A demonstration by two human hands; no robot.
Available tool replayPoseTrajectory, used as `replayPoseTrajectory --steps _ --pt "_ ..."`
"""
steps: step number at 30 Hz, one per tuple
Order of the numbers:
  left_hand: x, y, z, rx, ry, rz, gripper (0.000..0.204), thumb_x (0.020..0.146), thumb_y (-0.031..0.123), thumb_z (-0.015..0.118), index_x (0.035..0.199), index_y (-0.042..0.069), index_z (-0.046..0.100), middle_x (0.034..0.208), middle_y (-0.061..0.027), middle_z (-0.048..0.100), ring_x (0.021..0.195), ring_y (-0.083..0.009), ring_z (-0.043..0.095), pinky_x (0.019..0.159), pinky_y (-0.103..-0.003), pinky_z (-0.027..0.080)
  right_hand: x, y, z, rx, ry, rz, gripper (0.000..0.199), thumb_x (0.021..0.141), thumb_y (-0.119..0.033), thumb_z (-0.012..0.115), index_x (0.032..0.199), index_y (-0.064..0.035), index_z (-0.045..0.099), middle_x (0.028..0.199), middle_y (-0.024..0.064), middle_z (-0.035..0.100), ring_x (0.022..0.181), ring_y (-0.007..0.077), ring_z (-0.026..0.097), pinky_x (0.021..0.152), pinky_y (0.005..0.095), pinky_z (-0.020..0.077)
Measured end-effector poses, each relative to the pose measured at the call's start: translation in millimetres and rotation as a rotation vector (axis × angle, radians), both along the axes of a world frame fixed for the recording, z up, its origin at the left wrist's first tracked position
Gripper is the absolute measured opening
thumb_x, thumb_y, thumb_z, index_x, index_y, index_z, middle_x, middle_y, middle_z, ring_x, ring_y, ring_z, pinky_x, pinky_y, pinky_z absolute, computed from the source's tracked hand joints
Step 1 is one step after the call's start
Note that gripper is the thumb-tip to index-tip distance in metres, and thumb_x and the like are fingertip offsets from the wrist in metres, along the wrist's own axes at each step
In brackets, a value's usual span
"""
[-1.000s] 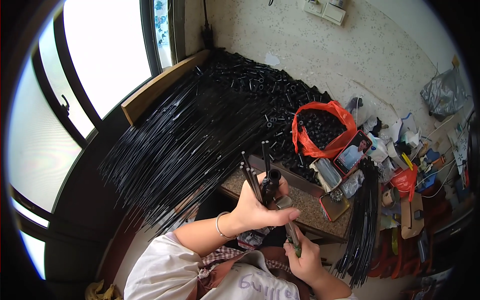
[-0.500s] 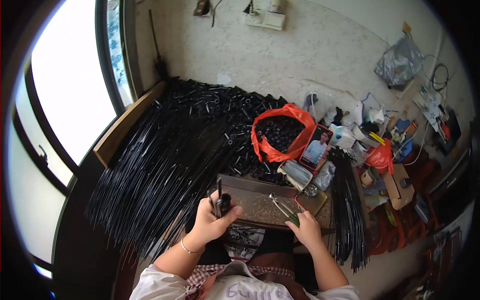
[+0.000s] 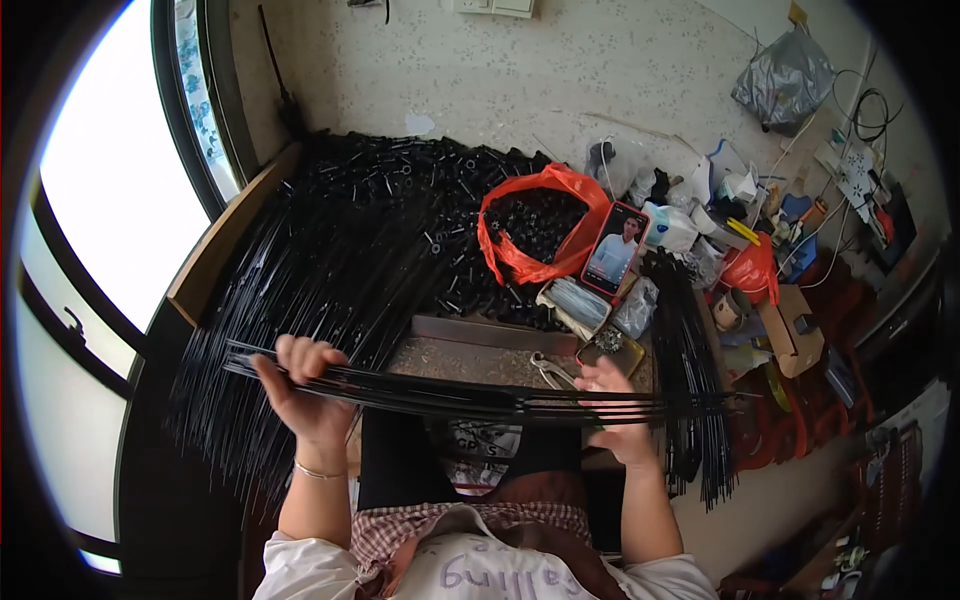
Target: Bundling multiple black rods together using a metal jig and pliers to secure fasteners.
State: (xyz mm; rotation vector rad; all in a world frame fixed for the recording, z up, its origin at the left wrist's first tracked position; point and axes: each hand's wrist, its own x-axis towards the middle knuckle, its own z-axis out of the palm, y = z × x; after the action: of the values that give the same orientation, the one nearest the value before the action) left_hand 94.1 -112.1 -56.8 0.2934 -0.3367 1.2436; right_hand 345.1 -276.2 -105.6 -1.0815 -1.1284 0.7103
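A bundle of long, thin black rods or cable lengths lies crosswise in front of me, with thinner ends fanning out at both sides. My left hand grips the bundle near its left end, thumb and fingers closed round it. Toward the other end, my right hand has its fingers apart, and the strands run across its palm. Steel pliers rest on the worktop beside that hand; their handles are partly hidden.
A large heap of black strands with small fittings covers the left. Beyond the worktop are an orange-red bag of black parts, a phone and a small tray. More strands hang at the right, near a cardboard box.
The black bundle, seen end-on in my left hand before, is now turned sideways across my front. My right hand has let go of the pliers and opened by the strands.
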Motion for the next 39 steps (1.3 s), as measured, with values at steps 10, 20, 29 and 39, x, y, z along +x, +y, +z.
replayPoseTrajectory --steps 10,20,29,39 --pt "39 -76 -194 -0.624 0.982 -0.997 0.053 0.064 0.047 0.045 0.088 0.001 0.051 0.099 -0.0097 0.048 0.093 -0.0207 0.041 0.076 -0.034 0.034 -50 11 82 0.602 0.341 -0.363 0.032 0.080 -0.039 0.034 0.080 -0.0079 0.042 0.055 -0.0021 0.029 0.048 0.0066 0.024 0.041 0.0181 0.0210" --pt "74 -7 -48 0.676 1.102 -0.038 0.026 0.072 0.017 0.054 0.091 -0.002 0.052 0.076 -0.0110 0.055 0.069 -0.0169 0.055 0.060 -0.025 0.042 -54 54 37 0.005 0.402 0.130 0.016 0.071 -0.009 0.055 0.080 0.0018 0.046 0.073 0.0053 0.047 0.064 0.0110 0.048 0.056 0.0224 0.0411" --pt "95 -11 -1 0.868 1.261 0.371 0.017 0.066 0.008 0.060 0.079 0.000 0.054 0.065 -0.0056 0.048 0.055 -0.0116 0.045 0.049 -0.021 0.037 -46 71 49 0.048 0.147 -0.185 0.012 0.067 -0.002 0.058 0.072 -0.0003 0.047 0.079 0.0103 0.055 0.069 0.0096 0.050 0.063 0.0207 0.0410" --pt "165 21 -20 0.663 1.057 0.214 0.018 0.065 0.008 0.060 0.081 0.003 0.054 0.071 -0.0030 0.046 0.063 -0.0111 0.040 0.058 -0.021 0.034 15 100 27 0.025 0.594 0.057 0.015 0.070 -0.006 0.055 0.080 0.0001 0.047 0.078 0.0051 0.052 0.073 0.0112 0.050 0.068 0.0225 0.0396"
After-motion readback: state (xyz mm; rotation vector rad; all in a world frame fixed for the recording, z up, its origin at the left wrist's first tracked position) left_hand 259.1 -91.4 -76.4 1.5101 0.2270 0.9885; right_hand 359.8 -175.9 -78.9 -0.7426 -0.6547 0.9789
